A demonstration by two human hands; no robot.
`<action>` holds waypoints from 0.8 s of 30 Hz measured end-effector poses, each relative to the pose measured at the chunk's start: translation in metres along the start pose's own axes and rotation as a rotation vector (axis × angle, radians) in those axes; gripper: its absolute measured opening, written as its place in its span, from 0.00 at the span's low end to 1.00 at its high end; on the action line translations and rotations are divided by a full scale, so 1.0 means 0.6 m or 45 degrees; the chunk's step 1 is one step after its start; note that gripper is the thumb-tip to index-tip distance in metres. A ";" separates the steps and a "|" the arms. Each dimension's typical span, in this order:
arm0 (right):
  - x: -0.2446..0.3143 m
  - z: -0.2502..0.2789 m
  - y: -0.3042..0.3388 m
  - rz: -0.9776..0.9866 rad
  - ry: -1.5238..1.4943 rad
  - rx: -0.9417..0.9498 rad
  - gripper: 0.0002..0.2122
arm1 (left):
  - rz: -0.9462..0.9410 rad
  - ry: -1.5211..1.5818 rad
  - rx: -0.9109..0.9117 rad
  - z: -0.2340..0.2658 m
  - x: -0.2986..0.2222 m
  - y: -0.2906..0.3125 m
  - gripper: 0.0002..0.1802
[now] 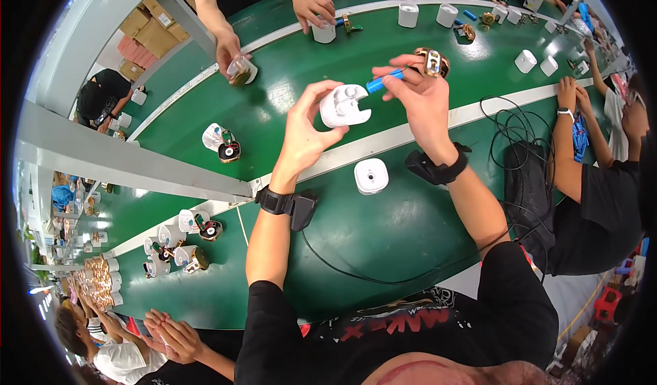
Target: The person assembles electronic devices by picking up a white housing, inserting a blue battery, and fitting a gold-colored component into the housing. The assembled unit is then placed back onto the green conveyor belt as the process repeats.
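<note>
Left hand (309, 126), partly hidden, grips a white hollow plastic housing (340, 109), right hand (426, 104) a blue cylinder (383, 82) and gold-rimmed part (433, 63); black cable (518, 134) coils at right.

White, blue and gold are set against green.
The housing (342, 106) is coloured plain white, matched by the small case (371, 177); the cylinder (384, 82) is coated in bright blue, and the round part (432, 63) is finished in shiny gold. The counter (383, 238) is surfaced in deep green, bordered by a pale grey rail (390, 139). The wrist straps (276, 201), cable (369, 278) and shirt (510, 289) are coloured black, the shirt being patterned with red and white print (404, 323).
</note>
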State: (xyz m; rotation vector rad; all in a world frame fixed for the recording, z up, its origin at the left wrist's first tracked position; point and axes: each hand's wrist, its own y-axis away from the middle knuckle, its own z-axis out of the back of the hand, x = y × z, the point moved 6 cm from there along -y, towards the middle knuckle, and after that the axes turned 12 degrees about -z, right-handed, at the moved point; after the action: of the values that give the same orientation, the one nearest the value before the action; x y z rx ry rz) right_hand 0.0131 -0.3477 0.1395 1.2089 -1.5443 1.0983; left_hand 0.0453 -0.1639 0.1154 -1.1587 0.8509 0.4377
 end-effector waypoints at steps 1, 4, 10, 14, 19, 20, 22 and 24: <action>0.000 -0.001 0.003 0.050 0.029 -0.028 0.10 | -0.004 -0.007 0.034 -0.006 -0.002 0.001 0.33; -0.006 -0.010 0.008 0.232 0.096 -0.028 0.12 | -0.024 -0.029 0.080 -0.016 -0.010 0.002 0.32; -0.017 -0.010 0.021 0.153 0.032 -0.027 0.13 | -0.095 -0.189 0.121 -0.027 -0.027 0.004 0.32; -0.010 -0.012 0.014 0.174 0.050 0.004 0.11 | -0.118 -0.213 0.116 -0.031 -0.037 0.000 0.30; -0.005 -0.021 0.008 0.004 0.054 0.121 0.10 | -0.130 -0.271 0.017 -0.018 -0.041 -0.004 0.30; -0.006 -0.022 0.007 -0.036 -0.015 0.149 0.09 | -0.144 -0.318 0.025 -0.017 -0.042 -0.003 0.30; -0.012 -0.022 0.007 -0.082 -0.084 0.177 0.09 | -0.171 -0.412 0.045 -0.016 -0.045 -0.003 0.31; -0.006 -0.020 0.009 0.053 0.038 0.190 0.09 | -0.158 -0.391 0.047 -0.020 -0.047 -0.002 0.31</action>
State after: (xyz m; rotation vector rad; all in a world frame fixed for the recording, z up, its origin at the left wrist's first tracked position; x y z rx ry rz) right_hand 0.0094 -0.3346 0.1384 1.2589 -1.4922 1.2717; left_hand 0.0246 -0.1720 0.1364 -1.0703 0.5157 0.4808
